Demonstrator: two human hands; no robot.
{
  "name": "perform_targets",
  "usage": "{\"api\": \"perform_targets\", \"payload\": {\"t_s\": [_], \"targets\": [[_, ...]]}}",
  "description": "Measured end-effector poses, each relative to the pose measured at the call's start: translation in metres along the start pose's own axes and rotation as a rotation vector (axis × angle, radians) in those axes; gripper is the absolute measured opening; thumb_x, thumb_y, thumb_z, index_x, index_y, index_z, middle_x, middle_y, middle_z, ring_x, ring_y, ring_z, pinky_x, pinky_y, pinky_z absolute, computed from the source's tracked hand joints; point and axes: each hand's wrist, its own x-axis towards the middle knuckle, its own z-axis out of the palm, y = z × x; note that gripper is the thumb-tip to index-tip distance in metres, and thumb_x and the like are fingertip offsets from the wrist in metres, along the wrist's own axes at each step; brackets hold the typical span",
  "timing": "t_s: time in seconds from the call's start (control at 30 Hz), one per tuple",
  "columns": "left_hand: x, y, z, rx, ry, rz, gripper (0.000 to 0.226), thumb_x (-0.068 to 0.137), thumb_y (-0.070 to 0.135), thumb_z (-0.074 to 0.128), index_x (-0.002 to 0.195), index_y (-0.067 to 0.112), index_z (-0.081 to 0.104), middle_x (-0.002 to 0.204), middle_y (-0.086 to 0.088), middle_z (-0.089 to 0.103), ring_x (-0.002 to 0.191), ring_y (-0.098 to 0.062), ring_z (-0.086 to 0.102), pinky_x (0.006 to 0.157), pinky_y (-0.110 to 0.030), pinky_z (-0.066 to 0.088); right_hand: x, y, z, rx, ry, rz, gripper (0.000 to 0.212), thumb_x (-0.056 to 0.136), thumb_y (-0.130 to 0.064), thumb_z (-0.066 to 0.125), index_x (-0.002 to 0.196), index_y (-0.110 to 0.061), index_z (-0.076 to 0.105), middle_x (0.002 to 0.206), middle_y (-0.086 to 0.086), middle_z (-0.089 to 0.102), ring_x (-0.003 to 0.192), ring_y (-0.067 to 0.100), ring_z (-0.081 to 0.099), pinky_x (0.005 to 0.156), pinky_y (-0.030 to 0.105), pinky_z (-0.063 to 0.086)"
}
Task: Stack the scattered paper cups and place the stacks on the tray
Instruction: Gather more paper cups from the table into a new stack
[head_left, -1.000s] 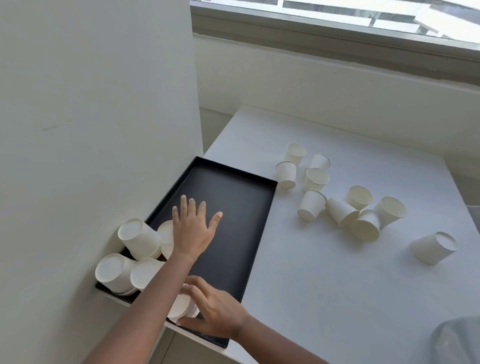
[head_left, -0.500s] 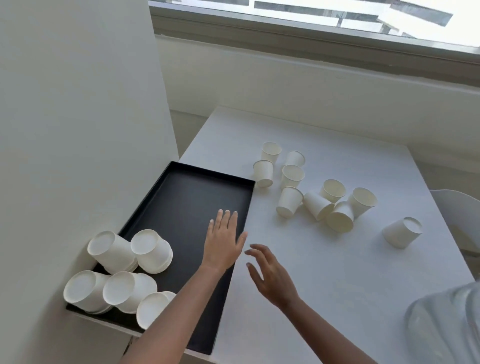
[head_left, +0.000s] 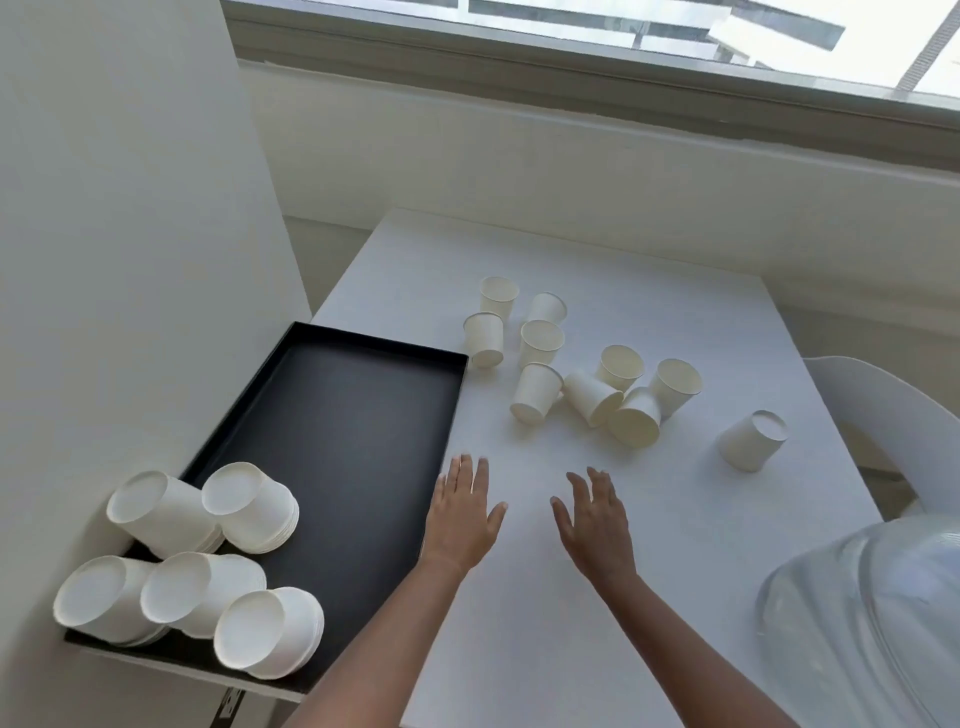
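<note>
A black tray (head_left: 358, 415) lies at the left of the white table (head_left: 649, 545). Several upside-down stacks of white paper cups (head_left: 208, 566) stand at its near end. Several loose paper cups (head_left: 576, 364) are scattered in the table's middle, some upright, some upturned, some on their sides. One more upturned cup (head_left: 753, 439) stands apart to the right. My left hand (head_left: 462, 512) hovers flat by the tray's right rim, empty. My right hand (head_left: 595, 519) is beside it over bare table, fingers apart, holding nothing. Both hands are short of the loose cups.
A white wall panel (head_left: 130, 234) rises along the tray's left side. A window ledge (head_left: 623, 93) runs behind the table. A white chair (head_left: 883, 415) stands at the right edge. A pale translucent object (head_left: 872, 623) sits at the near right.
My right hand let go of a cup stack on the tray's near end. Both hands moved right and forward, off the tray and over the table toward the loose cups.
</note>
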Motion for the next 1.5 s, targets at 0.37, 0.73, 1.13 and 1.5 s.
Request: {"api": "perform_targets", "payload": {"t_s": [0.37, 0.73, 1.13, 1.5], "targets": [[0.01, 0.001, 0.006, 0.021, -0.032, -0.003, 0.065, 0.098, 0.043, 0.025, 0.146, 0.011, -0.005, 0.157, -0.014, -0.004, 0.145, -0.026, -0.005, 0.118, -0.038, 0.002, 0.0, 0.004, 0.006, -0.023, -0.074, 0.045, 0.05, 0.097, -0.039, 0.034, 0.141, -0.016, 0.027, 0.152, 0.012, 0.022, 0.143, 0.024, 0.014, 0.113, 0.039, 0.023], [0.034, -0.008, 0.011, 0.112, -0.155, 0.067, 0.064, 0.097, 0.037, 0.033, 0.146, 0.009, 0.001, 0.156, -0.018, -0.004, 0.145, -0.03, -0.002, 0.118, -0.039, 0.012, -0.002, 0.011, 0.018, -0.065, -0.06, 0.081, 0.049, 0.097, -0.037, 0.036, 0.141, -0.016, 0.03, 0.15, 0.01, 0.026, 0.14, 0.02, 0.024, 0.113, 0.033, 0.026], [0.054, -0.005, 0.012, 0.133, -0.082, 0.112, 0.063, 0.098, 0.037, 0.028, 0.146, 0.01, -0.002, 0.156, -0.018, -0.006, 0.145, -0.029, -0.004, 0.118, -0.038, 0.006, 0.029, 0.03, -0.021, 0.066, 0.299, 0.143, 0.042, 0.072, 0.004, 0.07, 0.112, 0.005, 0.059, 0.113, 0.027, 0.059, 0.105, 0.041, 0.06, 0.069, 0.046, 0.057], [0.061, 0.008, -0.002, 0.054, 0.069, 0.083, 0.063, 0.097, 0.036, 0.027, 0.146, 0.01, -0.003, 0.156, -0.015, -0.003, 0.145, -0.026, -0.004, 0.118, -0.035, 0.003, 0.092, 0.053, -0.051, 0.052, 0.245, 0.234, 0.043, 0.09, 0.002, 0.041, 0.131, -0.005, 0.046, 0.142, 0.014, 0.04, 0.126, 0.029, 0.046, 0.083, 0.044, 0.052]]}}
